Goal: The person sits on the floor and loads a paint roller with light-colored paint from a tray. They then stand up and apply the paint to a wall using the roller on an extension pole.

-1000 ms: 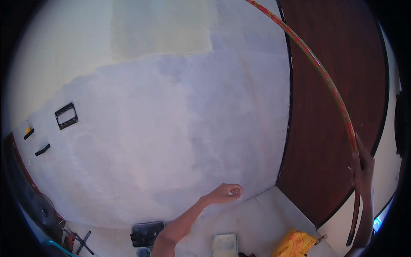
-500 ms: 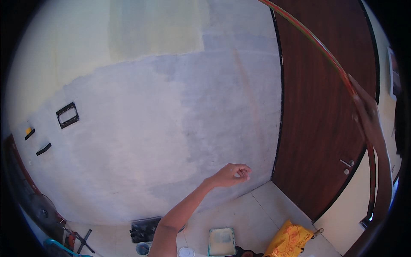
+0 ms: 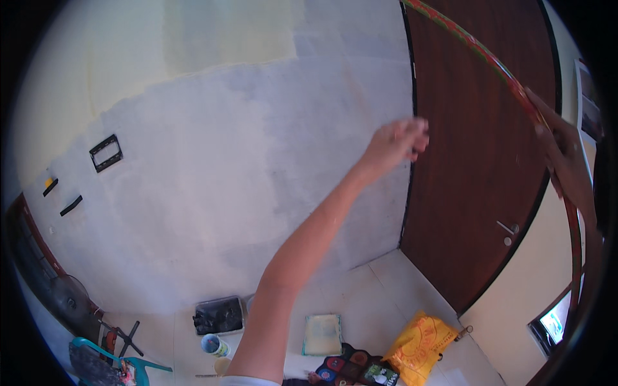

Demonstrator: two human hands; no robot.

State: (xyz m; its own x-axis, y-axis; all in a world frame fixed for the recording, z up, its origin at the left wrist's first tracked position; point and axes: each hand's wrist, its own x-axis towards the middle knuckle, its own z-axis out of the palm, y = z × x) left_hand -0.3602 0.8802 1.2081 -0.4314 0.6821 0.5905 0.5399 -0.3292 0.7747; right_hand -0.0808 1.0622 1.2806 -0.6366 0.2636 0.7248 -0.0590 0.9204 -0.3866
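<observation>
My right hand (image 3: pixel 565 151) is closed around a long pole (image 3: pixel 475 46) with a red and green pattern, at the right side of the view. The pole looks curved and runs up past the top edge; its upper end is out of view. My left hand (image 3: pixel 400 143) is raised at centre right, in front of the wall beside the door edge. Its fingers are loosely bent, a little blurred and partly apart, with nothing visible in them. The wall (image 3: pixel 219 161) has uneven patches of pale yellow, white and grey-blue.
A brown door (image 3: pixel 483 161) stands at the right. On the floor are a black tray (image 3: pixel 219 316), a cup (image 3: pixel 214 345), a shallow pale tray (image 3: pixel 322 334), a yellow bag (image 3: pixel 418 347), a patterned mat (image 3: pixel 351 367) and a teal chair (image 3: pixel 122 360). A black bracket (image 3: pixel 105 153) is on the wall.
My left hand has risen and moved right toward the door. My right hand still grips the pole, which has shifted slightly. The view has tilted down, showing more floor.
</observation>
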